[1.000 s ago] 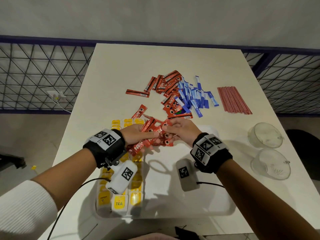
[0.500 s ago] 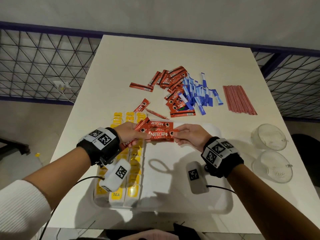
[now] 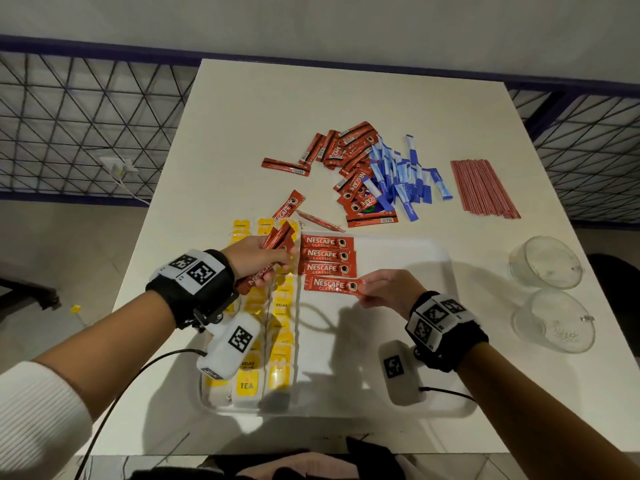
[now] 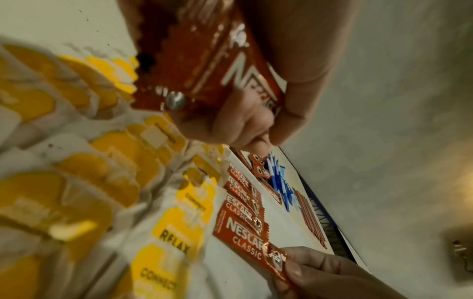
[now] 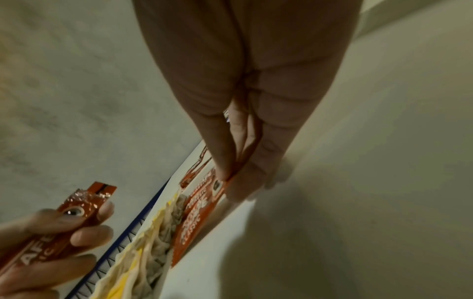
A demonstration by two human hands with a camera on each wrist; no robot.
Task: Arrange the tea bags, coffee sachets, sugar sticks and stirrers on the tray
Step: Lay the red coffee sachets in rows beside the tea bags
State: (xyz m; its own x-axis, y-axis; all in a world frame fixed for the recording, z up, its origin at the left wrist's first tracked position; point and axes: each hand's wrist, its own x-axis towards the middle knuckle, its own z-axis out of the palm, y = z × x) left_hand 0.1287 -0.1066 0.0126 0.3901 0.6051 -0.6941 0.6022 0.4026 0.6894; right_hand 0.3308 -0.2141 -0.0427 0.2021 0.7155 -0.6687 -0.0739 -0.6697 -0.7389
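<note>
Right hand (image 3: 382, 289) pinching sachet (image 3: 330, 285) by its right end, laying it as fourth in column at frame centre on tray (image 3: 408, 251). Left hand (image 3: 254, 256) gripping spare sachets (image 3: 273, 252) above tea bags (image 3: 282, 306). Best keeping edges parallel, not overlapping. Right wrist view showing pinch; head view showing whole column.

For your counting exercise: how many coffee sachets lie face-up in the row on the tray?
4: three sachets lie stacked in a column beside the tea bags; the fourth sachet, nearest, is pinched by the right hand.
</note>
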